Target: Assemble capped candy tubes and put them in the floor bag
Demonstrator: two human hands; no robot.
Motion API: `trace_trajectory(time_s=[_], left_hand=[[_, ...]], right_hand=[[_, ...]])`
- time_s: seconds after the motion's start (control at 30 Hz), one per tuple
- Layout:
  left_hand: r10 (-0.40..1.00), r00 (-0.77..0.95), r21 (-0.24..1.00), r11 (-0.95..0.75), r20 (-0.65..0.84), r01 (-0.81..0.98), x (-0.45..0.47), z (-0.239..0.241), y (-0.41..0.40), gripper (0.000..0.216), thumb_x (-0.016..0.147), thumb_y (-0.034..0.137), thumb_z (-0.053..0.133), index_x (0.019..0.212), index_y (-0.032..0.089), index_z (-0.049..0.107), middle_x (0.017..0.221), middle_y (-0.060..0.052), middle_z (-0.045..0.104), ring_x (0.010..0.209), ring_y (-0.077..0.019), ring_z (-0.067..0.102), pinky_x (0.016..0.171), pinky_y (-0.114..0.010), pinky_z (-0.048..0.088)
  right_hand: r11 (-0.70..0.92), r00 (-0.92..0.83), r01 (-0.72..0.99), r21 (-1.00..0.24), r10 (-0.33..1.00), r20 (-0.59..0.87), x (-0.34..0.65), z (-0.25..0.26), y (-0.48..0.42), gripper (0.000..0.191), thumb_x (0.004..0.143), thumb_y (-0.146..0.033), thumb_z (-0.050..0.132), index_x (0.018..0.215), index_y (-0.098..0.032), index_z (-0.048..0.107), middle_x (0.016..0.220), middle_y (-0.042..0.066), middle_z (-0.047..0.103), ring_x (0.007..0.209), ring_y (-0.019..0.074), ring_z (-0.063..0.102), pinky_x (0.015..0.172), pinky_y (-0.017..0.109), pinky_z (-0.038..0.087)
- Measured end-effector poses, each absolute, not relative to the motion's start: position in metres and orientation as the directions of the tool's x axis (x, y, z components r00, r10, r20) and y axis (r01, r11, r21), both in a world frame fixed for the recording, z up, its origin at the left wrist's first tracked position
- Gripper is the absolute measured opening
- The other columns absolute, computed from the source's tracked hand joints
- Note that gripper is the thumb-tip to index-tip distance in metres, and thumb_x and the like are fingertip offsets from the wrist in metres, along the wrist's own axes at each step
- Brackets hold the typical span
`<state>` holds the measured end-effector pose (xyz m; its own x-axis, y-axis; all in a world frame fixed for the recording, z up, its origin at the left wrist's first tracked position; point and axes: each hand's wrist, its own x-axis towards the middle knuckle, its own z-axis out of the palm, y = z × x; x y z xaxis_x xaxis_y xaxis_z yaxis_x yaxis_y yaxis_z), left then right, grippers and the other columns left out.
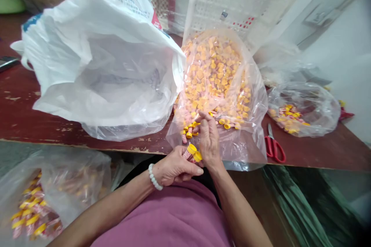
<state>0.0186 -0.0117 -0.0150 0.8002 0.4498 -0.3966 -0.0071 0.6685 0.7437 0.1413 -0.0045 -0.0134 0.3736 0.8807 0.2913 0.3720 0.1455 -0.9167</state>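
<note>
Several small pink tubes w/ yellow caps (193,153) sit bunched in the left hand (174,170). Its fingers and thumb are clenched round the barrels, caps poking out on top, just off the table edge and above the lap. Close beside, the right hand (209,139) leans over the bunch, fingertips (203,117) curled together at the mouth of the clear plastic bag of loose pink-and-yellow tubes (216,77). Can't tell if they pinch a piece.

Handling, by the look: each tube is light, stiff, smooth plastic, prob. slippery and apt to roll. Best taken on the pink barrel just under the cap, since a cap may pull off. The bag film is soft and slumps, so no support there.

Further out:
- white bead bracelet (154,177) on the left wrist
- red-handled scissors (274,147) just right of the bag
- smaller clear bag (303,110) w/ more tubes
- big white plastic bag (101,65) gaping to the left
- all on the dark red wooden table (20,115)
- another clear bag of tubes (34,204) below it, lower left
</note>
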Motion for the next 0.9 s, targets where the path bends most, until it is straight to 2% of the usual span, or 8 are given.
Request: trace_trajectory(time_s=[0.07,0.13,0.23,0.3,0.37,0.57,0.73,0.9], left_hand=[[0.417,0.813,0.677,0.735,-0.406,-0.038,0.011,-0.015,-0.008,0.025,0.060,0.020,0.074,0.075,0.015,0.054,0.048,0.009,0.044,0.031,-0.0027,0.033,0.030,-0.016,0.017],[0.402,0.819,0.631,0.773,-0.410,-0.064,0.004,-0.015,-0.005,0.025,0.062,0.021,0.074,0.078,0.015,0.055,0.048,0.008,0.046,0.029,-0.0043,0.036,0.027,-0.015,0.018],[0.402,0.835,0.598,0.793,-0.376,-0.113,-0.003,-0.016,-0.003,0.022,0.066,0.025,0.073,0.075,0.015,0.055,0.051,0.005,0.050,0.032,-0.0074,0.046,0.029,-0.017,0.030],[0.443,0.830,0.596,0.784,-0.339,-0.175,-0.004,-0.017,-0.005,0.021,0.069,0.026,0.072,0.075,0.013,0.057,0.054,0.002,0.055,0.042,-0.0107,0.055,0.039,-0.020,0.042],[0.487,0.814,0.599,0.768,-0.317,-0.227,-0.004,-0.017,-0.007,0.019,0.071,0.025,0.072,0.078,0.011,0.061,0.058,-0.001,0.059,0.052,-0.0120,0.060,0.052,-0.022,0.048],[0.531,0.776,0.606,0.755,-0.341,-0.250,-0.006,-0.015,-0.011,0.021,0.070,0.027,0.074,0.078,0.009,0.066,0.059,-0.004,0.063,0.054,-0.0102,0.058,0.058,-0.020,0.045],[0.527,0.766,0.612,0.757,-0.368,-0.227,-0.006,-0.012,-0.015,0.024,0.068,0.029,0.075,0.077,0.008,0.066,0.057,-0.004,0.063,0.049,-0.0098,0.055,0.049,-0.019,0.041],[0.481,0.790,0.561,0.799,-0.380,-0.216,-0.003,-0.014,-0.014,0.028,0.067,0.033,0.074,0.072,0.006,0.066,0.053,-0.005,0.062,0.046,-0.0095,0.054,0.046,-0.018,0.038]], right_hand=[[0.129,0.459,0.274,-0.953,0.853,0.248,0.146,-0.013,-0.005,0.039,0.094,-0.045,0.034,0.115,-0.019,0.053,0.091,0.003,0.058,0.064,0.0101,0.054,0.063,0.026,0.046],[0.142,0.444,0.280,-0.949,0.858,0.259,0.153,-0.011,-0.012,0.036,0.093,-0.045,0.035,0.110,-0.020,0.056,0.086,0.001,0.058,0.067,0.0110,0.055,0.067,0.027,0.046],[0.192,0.203,0.404,-0.894,0.935,0.292,0.159,-0.010,-0.032,0.033,0.092,-0.042,0.040,0.115,-0.022,0.054,0.096,0.003,0.060,0.084,0.0154,0.058,0.078,0.033,0.047],[0.279,-0.017,0.515,-0.811,0.949,0.315,0.157,-0.011,-0.047,0.047,0.085,-0.045,0.053,0.127,-0.023,0.046,0.113,0.007,0.057,0.100,0.0206,0.056,0.087,0.038,0.046],[0.359,-0.154,0.600,-0.715,0.929,0.337,0.151,-0.015,-0.058,0.073,0.073,-0.047,0.067,0.135,-0.023,0.036,0.125,0.011,0.052,0.112,0.0260,0.051,0.094,0.044,0.043],[0.384,-0.162,0.669,-0.636,0.911,0.380,0.134,-0.028,-0.065,0.096,0.062,-0.046,0.078,0.140,-0.022,0.026,0.129,0.015,0.051,0.116,0.0294,0.052,0.094,0.046,0.046],[0.371,-0.130,0.636,-0.676,0.916,0.380,0.132,-0.026,-0.065,0.081,0.063,-0.038,0.078,0.130,-0.023,0.036,0.118,0.011,0.058,0.105,0.0255,0.059,0.088,0.040,0.050],[0.369,-0.079,0.644,-0.671,0.904,0.421,0.130,-0.019,-0.062,0.066,0.055,-0.037,0.078,0.111,-0.022,0.047,0.098,0.005,0.061,0.086,0.0220,0.060,0.077,0.038,0.050]])
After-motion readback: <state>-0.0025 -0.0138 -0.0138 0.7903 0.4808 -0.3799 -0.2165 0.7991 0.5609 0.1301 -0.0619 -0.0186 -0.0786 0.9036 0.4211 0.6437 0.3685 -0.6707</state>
